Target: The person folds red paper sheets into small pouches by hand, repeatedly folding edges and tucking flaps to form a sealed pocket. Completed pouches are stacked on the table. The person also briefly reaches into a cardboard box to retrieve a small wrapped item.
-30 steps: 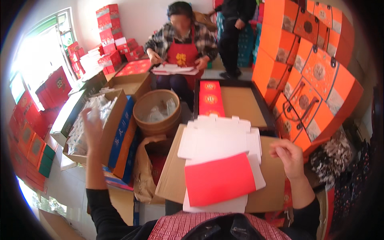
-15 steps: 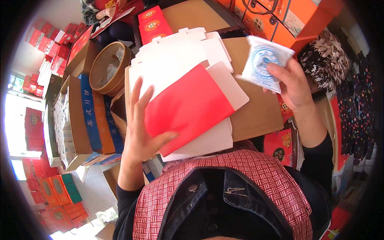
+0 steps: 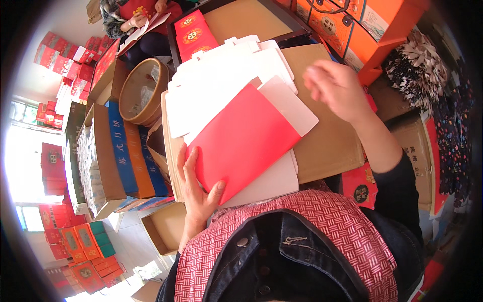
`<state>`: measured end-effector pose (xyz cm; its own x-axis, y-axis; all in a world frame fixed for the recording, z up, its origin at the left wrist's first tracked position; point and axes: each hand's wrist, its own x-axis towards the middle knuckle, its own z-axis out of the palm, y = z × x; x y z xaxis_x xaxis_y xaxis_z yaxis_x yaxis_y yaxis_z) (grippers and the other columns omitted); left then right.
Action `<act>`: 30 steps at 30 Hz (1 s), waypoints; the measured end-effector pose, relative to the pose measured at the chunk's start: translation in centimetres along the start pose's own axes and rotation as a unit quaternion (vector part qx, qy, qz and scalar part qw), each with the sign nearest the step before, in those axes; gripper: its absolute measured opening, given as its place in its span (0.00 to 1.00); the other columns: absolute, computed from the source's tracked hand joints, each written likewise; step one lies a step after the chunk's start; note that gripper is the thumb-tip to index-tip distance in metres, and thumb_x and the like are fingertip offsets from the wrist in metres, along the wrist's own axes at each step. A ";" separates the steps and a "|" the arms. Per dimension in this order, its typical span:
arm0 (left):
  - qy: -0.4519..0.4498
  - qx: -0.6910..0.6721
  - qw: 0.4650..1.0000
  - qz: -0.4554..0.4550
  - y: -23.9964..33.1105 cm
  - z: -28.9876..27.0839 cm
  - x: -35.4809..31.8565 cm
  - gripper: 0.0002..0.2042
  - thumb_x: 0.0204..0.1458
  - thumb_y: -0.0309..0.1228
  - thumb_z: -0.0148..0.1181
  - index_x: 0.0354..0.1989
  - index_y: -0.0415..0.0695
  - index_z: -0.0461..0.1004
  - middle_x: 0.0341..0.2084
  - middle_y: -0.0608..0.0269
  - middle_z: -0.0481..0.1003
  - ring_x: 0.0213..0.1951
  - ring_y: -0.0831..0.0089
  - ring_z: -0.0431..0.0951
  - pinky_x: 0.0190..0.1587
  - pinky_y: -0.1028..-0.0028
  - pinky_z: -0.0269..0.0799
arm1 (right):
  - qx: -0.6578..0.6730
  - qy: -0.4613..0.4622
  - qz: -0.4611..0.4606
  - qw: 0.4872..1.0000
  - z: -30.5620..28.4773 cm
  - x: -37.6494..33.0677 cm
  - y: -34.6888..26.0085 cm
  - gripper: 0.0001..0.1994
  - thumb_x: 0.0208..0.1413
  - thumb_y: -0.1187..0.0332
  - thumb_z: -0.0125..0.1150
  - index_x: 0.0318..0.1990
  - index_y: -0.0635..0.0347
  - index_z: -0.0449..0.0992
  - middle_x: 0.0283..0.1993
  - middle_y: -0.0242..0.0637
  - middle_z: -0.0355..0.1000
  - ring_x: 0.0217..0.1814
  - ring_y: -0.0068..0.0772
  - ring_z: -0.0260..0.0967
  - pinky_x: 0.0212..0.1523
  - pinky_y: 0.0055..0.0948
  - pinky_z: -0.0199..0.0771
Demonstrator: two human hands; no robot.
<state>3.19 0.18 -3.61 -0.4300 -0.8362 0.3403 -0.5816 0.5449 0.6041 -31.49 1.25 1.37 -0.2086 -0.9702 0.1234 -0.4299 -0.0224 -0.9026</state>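
Observation:
A flat red carton (image 3: pixel 244 143) lies aslant on a stack of white cut card blanks (image 3: pixel 216 75). At its lower left corner is my left hand (image 3: pixel 201 199), the fingers along the left edge and the thumb at the lower edge, holding that corner. Pale flaps (image 3: pixel 292 108) stick out past the red carton's right side. My right hand (image 3: pixel 334 90) is raised over the brown cardboard (image 3: pixel 327 146) to the right of the stack. Its fingers are bent and blurred, and no packet shows in or near them.
To the left stand a round brown tub (image 3: pixel 146 90) and open boxes (image 3: pixel 108 156) of small white packets. Orange gift boxes (image 3: pixel 327 30) are at the back right, beside a shaggy grey-and-white bundle (image 3: pixel 415 70). Another person (image 3: pixel 138 20) handles card at the far left.
The white and blue packet has gone from my right hand and out of sight. My left hand has come down from above the red carton onto its lower left corner.

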 end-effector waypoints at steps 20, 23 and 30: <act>-0.083 -0.365 0.927 0.016 3.0 3.4 7.3 0.37 0.53 0.29 0.62 0.65 0.36 0.44 0.55 0.44 0.64 0.57 0.64 0.66 0.56 0.67 0.66 | 0.170 0.115 -0.089 0.975 8.8 -5.1 -0.9 0.37 0.56 0.67 0.59 0.65 0.73 0.44 0.62 0.52 0.54 0.63 0.37 0.57 0.62 0.35 0.58; -0.009 -0.342 0.921 0.185 3.6 2.6 6.7 0.42 0.50 0.28 0.64 0.66 0.37 0.38 0.62 0.42 0.53 0.62 0.57 0.60 0.60 0.60 0.61 | 0.127 0.080 -0.226 0.962 7.3 -5.5 -2.3 0.37 0.57 0.68 0.57 0.66 0.73 0.41 0.62 0.52 0.55 0.63 0.39 0.57 0.61 0.35 0.59; 0.094 -0.270 0.900 0.329 3.9 -0.1 4.6 0.42 0.55 0.32 0.56 0.68 0.39 0.30 0.62 0.43 0.51 0.61 0.55 0.60 0.60 0.60 0.60 | 0.045 0.045 -0.376 0.924 6.5 -5.2 -4.7 0.43 0.59 0.59 0.56 0.67 0.73 0.33 0.68 0.53 0.45 0.68 0.43 0.51 0.64 0.37 0.54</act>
<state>-1.00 -1.57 0.42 -0.4040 -0.3668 0.8380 0.1986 0.8591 0.4718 -22.70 4.87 2.27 0.0463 -0.6478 0.7604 -0.4081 -0.7071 -0.5775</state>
